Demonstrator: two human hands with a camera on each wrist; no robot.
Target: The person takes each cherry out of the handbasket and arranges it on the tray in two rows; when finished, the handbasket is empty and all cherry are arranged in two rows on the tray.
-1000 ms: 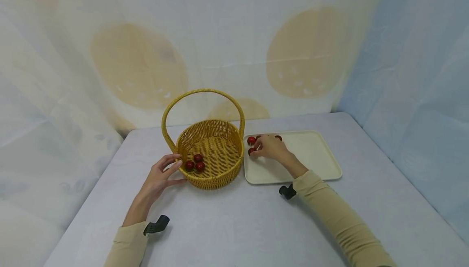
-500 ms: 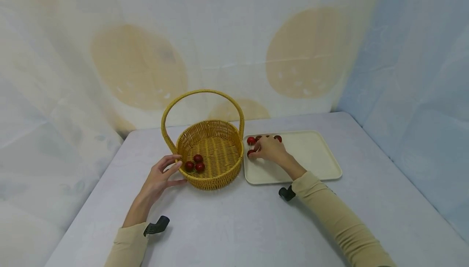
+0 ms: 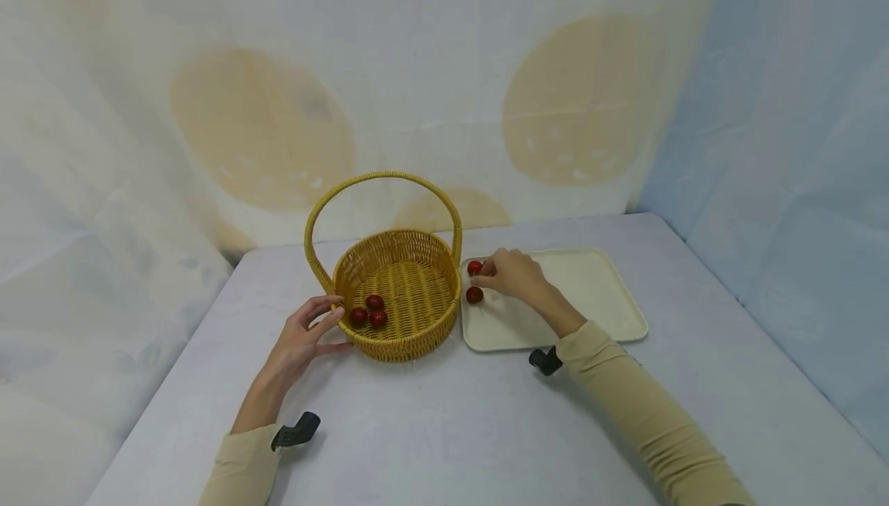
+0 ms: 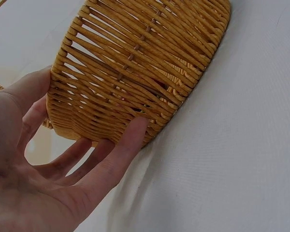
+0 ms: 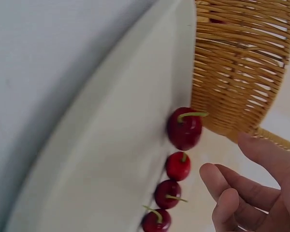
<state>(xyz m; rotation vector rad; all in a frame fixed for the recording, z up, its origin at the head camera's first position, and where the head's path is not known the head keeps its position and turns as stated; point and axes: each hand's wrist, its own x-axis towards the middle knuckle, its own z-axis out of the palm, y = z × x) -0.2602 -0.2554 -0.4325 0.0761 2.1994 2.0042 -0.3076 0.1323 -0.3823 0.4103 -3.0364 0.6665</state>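
Note:
My left hand (image 3: 303, 336) holds the side of a yellow wicker basket (image 3: 410, 346), its fingers spread over the rim and woven wall (image 4: 135, 63). Inside the basket, three dark red cherries (image 3: 378, 318) lie together at the near left. Over the left part of a cream tray (image 3: 556, 327) hovers my right hand (image 3: 512, 274), a gap between thumb and fingertips. Just below its fingers one cherry (image 3: 474, 295) sits by the tray's left edge. In the right wrist view, this large stemmed cherry (image 5: 184, 128) heads a row with a brighter red cherry (image 5: 178, 166) and darker ones (image 5: 167, 194).
The basket's tall arched handle (image 3: 383, 175) stands upright. Basket and tray are side by side on a white-covered table (image 3: 444, 429), near its back edge. A patterned cloth (image 3: 430, 82) hangs behind, with more cloth at both sides.
My right hand has let go of the near-left cherry and drawn slightly up and back from it. That cherry now lies slightly nearer the front. My left hand stays at the basket.

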